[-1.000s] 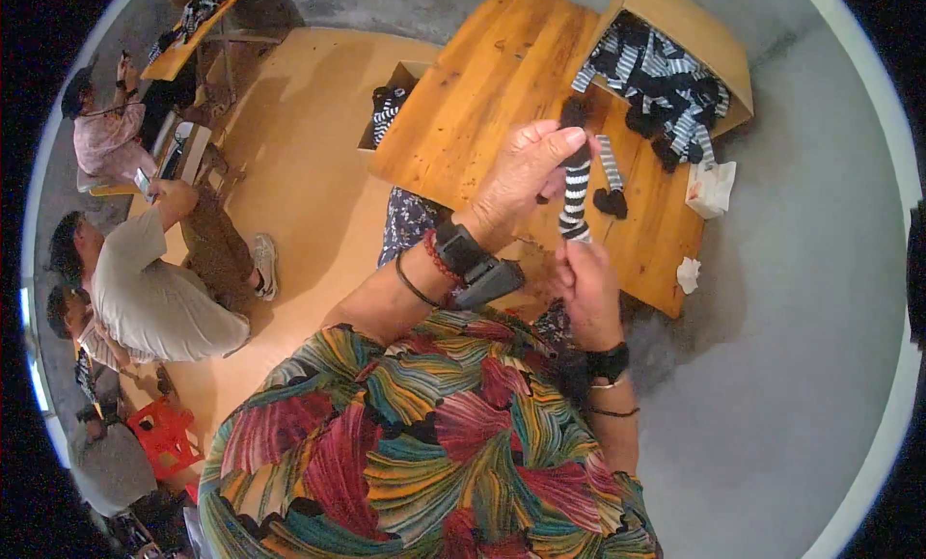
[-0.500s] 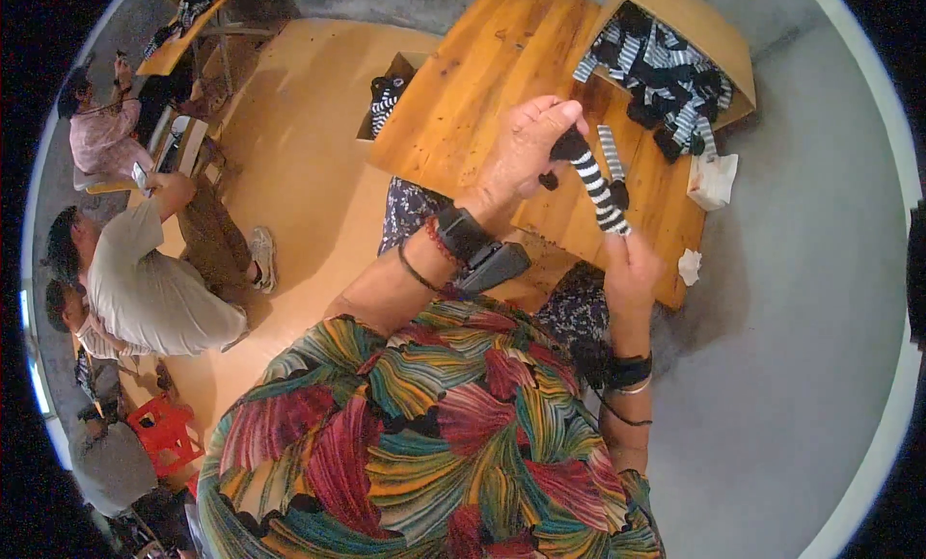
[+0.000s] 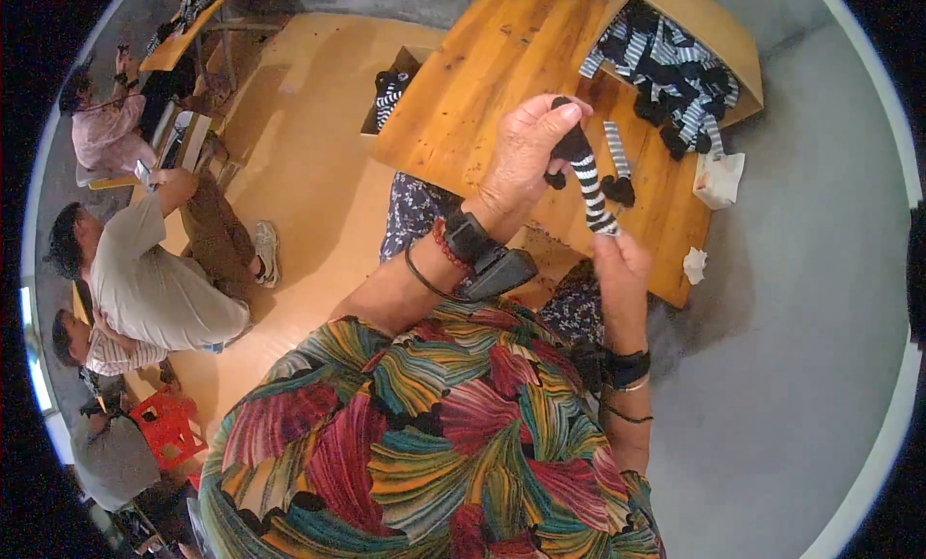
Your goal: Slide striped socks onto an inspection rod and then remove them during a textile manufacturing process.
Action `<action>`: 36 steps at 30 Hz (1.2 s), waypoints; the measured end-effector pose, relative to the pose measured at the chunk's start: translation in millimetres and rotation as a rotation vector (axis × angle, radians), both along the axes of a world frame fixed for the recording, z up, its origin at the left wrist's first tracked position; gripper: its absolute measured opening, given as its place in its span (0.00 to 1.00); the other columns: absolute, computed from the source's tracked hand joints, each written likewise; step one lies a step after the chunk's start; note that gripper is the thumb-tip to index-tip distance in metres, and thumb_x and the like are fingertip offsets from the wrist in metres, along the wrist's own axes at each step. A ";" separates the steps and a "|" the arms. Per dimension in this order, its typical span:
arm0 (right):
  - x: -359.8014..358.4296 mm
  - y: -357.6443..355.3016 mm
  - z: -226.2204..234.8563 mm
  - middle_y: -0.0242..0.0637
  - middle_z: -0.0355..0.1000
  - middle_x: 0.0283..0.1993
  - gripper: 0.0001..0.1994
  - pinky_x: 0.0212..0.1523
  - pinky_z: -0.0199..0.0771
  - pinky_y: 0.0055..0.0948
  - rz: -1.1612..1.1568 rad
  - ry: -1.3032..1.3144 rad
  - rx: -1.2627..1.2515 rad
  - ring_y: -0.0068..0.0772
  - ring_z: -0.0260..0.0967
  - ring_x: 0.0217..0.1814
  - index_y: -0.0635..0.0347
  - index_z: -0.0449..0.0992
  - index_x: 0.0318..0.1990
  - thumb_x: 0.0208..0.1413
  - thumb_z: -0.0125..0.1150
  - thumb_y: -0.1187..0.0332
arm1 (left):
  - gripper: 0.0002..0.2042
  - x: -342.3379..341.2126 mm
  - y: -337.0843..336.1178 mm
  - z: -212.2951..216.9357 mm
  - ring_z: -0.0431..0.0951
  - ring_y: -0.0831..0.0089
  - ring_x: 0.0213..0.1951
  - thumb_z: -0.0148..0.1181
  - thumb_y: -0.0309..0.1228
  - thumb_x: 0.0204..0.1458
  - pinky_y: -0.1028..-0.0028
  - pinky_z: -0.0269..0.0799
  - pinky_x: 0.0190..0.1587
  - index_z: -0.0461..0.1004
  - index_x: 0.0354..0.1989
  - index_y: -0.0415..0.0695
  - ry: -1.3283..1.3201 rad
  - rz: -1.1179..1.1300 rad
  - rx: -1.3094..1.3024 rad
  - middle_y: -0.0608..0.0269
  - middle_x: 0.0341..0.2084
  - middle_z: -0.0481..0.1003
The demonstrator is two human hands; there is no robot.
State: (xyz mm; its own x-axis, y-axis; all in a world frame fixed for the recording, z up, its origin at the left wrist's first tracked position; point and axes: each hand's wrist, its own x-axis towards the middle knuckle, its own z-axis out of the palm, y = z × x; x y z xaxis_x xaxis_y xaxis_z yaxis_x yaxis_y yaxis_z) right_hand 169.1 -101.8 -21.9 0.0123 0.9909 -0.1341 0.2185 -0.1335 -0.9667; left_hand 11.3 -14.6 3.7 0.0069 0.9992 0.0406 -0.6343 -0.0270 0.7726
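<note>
Between my hands a black-and-white striped knitted piece, sock-like (image 3: 585,178), is stretched out above the table. My left hand (image 3: 526,144) is closed on its black upper end, the thumb on top. A small black knitted bit (image 3: 556,180) hangs below those fingers. Lower down, my right hand (image 3: 620,257) grips the narrow striped end between closed fingers. Just beyond the stretched piece, a grey-and-black striped knitted piece (image 3: 615,149) lies on the wooden table (image 3: 473,86).
A cardboard box (image 3: 709,19) on its side at the far right spills many striped knitted pieces. Beside it are a white tissue pack (image 3: 719,181) and a crumpled tissue (image 3: 694,266). Another box (image 3: 413,61) stands left of the table. Several people sit at left, near a red stool (image 3: 166,432).
The striped piece hangs slightly more upright, with its black end showing more above my left fingers. My right hand has shifted slightly down and left. Both hands keep hold.
</note>
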 end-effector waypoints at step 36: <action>1.6 -8.6 13.0 0.19 0.51 0.17 0.13 0.18 0.47 0.19 -0.011 -0.120 0.221 0.12 0.47 0.20 0.63 0.62 0.20 0.54 0.50 0.66 | 0.08 -1.5 -0.9 6.7 0.60 0.87 0.12 0.52 0.34 0.50 0.86 0.51 0.11 0.71 0.29 0.42 0.086 -0.059 -0.006 0.71 0.18 0.69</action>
